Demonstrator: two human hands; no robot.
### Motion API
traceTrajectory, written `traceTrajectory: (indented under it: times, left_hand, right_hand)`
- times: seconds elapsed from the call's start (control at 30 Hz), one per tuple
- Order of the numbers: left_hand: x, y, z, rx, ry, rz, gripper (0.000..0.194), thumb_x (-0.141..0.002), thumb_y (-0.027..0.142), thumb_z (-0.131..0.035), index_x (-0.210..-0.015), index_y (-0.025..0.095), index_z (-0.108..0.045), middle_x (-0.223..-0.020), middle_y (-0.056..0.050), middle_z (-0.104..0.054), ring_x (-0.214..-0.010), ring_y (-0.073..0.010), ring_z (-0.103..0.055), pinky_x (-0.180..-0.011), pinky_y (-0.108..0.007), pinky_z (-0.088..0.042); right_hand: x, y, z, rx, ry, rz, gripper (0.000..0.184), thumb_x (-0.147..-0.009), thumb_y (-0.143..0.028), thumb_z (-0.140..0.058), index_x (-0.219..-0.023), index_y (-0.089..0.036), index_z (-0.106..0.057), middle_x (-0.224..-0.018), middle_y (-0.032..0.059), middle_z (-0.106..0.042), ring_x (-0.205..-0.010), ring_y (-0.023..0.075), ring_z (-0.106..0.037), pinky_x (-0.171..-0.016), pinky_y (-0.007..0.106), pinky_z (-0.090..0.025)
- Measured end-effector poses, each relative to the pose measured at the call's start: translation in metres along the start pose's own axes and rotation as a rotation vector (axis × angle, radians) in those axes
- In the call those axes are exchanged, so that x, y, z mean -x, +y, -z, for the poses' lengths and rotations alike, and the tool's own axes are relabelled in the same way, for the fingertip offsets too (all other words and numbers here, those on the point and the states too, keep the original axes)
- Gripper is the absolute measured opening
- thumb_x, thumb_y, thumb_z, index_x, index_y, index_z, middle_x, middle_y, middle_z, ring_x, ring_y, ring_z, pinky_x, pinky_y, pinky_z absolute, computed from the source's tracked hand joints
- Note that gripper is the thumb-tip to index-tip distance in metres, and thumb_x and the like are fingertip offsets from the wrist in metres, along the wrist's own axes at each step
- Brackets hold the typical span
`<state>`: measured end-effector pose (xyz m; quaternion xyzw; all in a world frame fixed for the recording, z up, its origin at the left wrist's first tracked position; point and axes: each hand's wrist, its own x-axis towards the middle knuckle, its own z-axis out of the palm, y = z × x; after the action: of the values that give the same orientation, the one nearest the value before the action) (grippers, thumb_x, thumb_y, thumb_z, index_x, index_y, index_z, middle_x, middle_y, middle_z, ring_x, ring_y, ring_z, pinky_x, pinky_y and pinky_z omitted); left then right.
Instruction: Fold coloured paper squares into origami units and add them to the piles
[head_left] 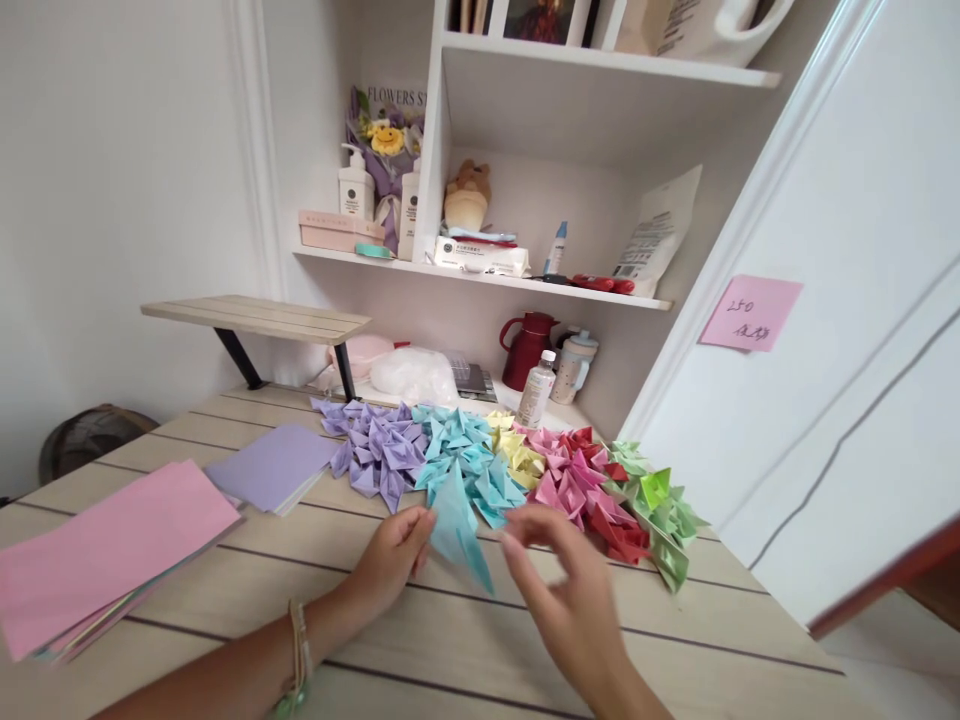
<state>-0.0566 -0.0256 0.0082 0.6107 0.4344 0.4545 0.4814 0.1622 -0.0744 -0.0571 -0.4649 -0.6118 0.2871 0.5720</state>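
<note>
A light blue folded paper (459, 535), with a pointed top and a sharp lower tip, is pinched at its left edge by my left hand (396, 552). To its right is my right hand (562, 580), apart from the paper, its thumb and forefinger spread with a gap between them. Right behind the hands lie folded paper pieces in colour groups: purple (384, 445), light blue (457, 435), yellow (517, 450), pink and red (574, 480), and green (664, 510).
Pink sheets (120, 545) and purple sheets (274, 465) are stacked at the left of the slatted table (405, 640). A small raised shelf (259, 315) stands behind them. Along the back are a bottle (537, 390), a red jug (527, 350) and a tumbler (575, 366).
</note>
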Motion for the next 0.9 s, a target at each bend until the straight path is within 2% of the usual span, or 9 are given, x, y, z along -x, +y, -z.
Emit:
traceTrajectory:
  times: [0.1, 0.17, 0.23, 0.37, 0.57, 0.67, 0.8, 0.83, 0.9]
  left_hand:
    - [0.0, 0.0, 0.001, -0.034, -0.013, -0.028, 0.042, -0.081, 0.053, -0.046, -0.056, 0.019, -0.042, -0.044, 0.006, -0.04, -0.042, -0.0095, -0.037, -0.045, -0.022, -0.029]
    - [0.001, 0.0, 0.001, -0.047, -0.024, -0.033, 0.041, -0.081, 0.052, -0.047, -0.056, 0.019, -0.042, -0.044, 0.006, -0.04, -0.042, -0.0091, -0.037, -0.045, -0.022, -0.029]
    - [0.001, 0.001, 0.001, -0.05, -0.044, -0.026, 0.041, -0.08, 0.052, -0.048, -0.056, 0.019, -0.042, -0.044, 0.006, -0.04, -0.042, -0.0089, -0.037, -0.045, -0.021, -0.029]
    - [0.001, 0.001, 0.0, -0.021, -0.103, 0.026, 0.042, -0.078, 0.055, -0.048, -0.056, 0.019, -0.043, -0.043, 0.007, -0.04, -0.039, -0.0086, -0.036, -0.042, -0.021, -0.027]
    - [0.0, 0.001, 0.001, 0.008, -0.139, 0.03, 0.045, -0.075, 0.058, -0.049, -0.056, 0.018, -0.046, -0.044, 0.006, -0.043, -0.041, -0.0087, -0.037, -0.041, -0.02, -0.028]
    - [0.001, 0.001, 0.001, 0.026, -0.148, 0.032, 0.045, -0.074, 0.059, -0.051, -0.056, 0.017, -0.047, -0.044, 0.006, -0.044, -0.04, -0.0084, -0.038, -0.041, -0.02, -0.028]
    - [0.003, 0.0, 0.0, 0.062, -0.201, 0.058, 0.044, -0.075, 0.056, -0.053, -0.057, 0.016, -0.051, -0.043, 0.005, -0.046, -0.039, -0.0082, -0.04, -0.041, -0.02, -0.03]
    - [0.003, 0.0, 0.0, 0.078, -0.213, 0.068, 0.043, -0.075, 0.055, -0.054, -0.058, 0.015, -0.052, -0.045, 0.005, -0.048, -0.04, -0.0085, -0.042, -0.041, -0.02, -0.031]
    - [0.004, -0.002, 0.0, 0.11, -0.221, 0.084, 0.042, -0.075, 0.053, -0.055, -0.06, 0.014, -0.055, -0.049, 0.003, -0.051, -0.044, -0.0093, -0.045, -0.044, -0.02, -0.034]
  right_hand:
    - [-0.048, -0.068, -0.015, -0.256, -0.15, -0.239, 0.026, -0.073, -0.042, -0.067, -0.081, -0.02, -0.058, -0.074, 0.0044, -0.065, -0.071, 0.0198, -0.059, -0.063, 0.03, -0.047]
    - [-0.055, -0.088, -0.019, -0.409, -0.179, -0.329, 0.029, -0.069, -0.041, -0.071, -0.077, -0.019, -0.054, -0.065, 0.0005, -0.062, -0.061, 0.0154, -0.056, -0.06, 0.027, -0.044]
    - [-0.051, -0.088, -0.02, -0.511, -0.207, -0.372, 0.032, -0.066, -0.039, -0.075, -0.075, -0.018, -0.052, -0.059, -0.0026, -0.059, -0.054, 0.0111, -0.051, -0.055, 0.023, -0.04]
    - [-0.042, -0.072, -0.024, -0.663, -0.234, -0.459, 0.034, -0.061, -0.033, -0.079, -0.074, -0.016, -0.053, -0.055, -0.0053, -0.057, -0.046, 0.0052, -0.044, -0.048, 0.017, -0.032]
    - [-0.04, -0.076, -0.028, -0.842, -0.246, -0.564, 0.036, -0.06, -0.031, -0.08, -0.081, -0.017, -0.055, -0.06, -0.0027, -0.061, -0.054, 0.0088, -0.055, -0.057, 0.021, -0.044]
    - [-0.039, -0.077, -0.028, -0.75, -0.246, -0.542, 0.039, -0.066, -0.032, -0.076, -0.094, -0.018, -0.054, -0.067, -0.0006, -0.063, -0.057, 0.0097, -0.057, -0.06, 0.022, -0.045]
    - [-0.038, -0.074, -0.027, -0.546, -0.255, -0.394, 0.053, -0.067, -0.027, -0.074, -0.114, -0.023, -0.049, -0.083, -0.0002, -0.062, -0.052, 0.0064, -0.052, -0.053, 0.019, -0.04]
    - [-0.038, -0.074, -0.026, -0.508, -0.287, -0.354, 0.051, -0.069, -0.026, -0.071, -0.115, -0.024, -0.05, -0.084, -0.0005, -0.061, -0.05, 0.0055, -0.049, -0.051, 0.019, -0.039]
    - [-0.037, -0.076, -0.025, -0.405, -0.356, -0.273, 0.031, -0.075, -0.024, -0.064, -0.105, -0.021, -0.06, -0.072, -0.0024, -0.058, -0.045, 0.0046, -0.042, -0.047, 0.019, -0.034]
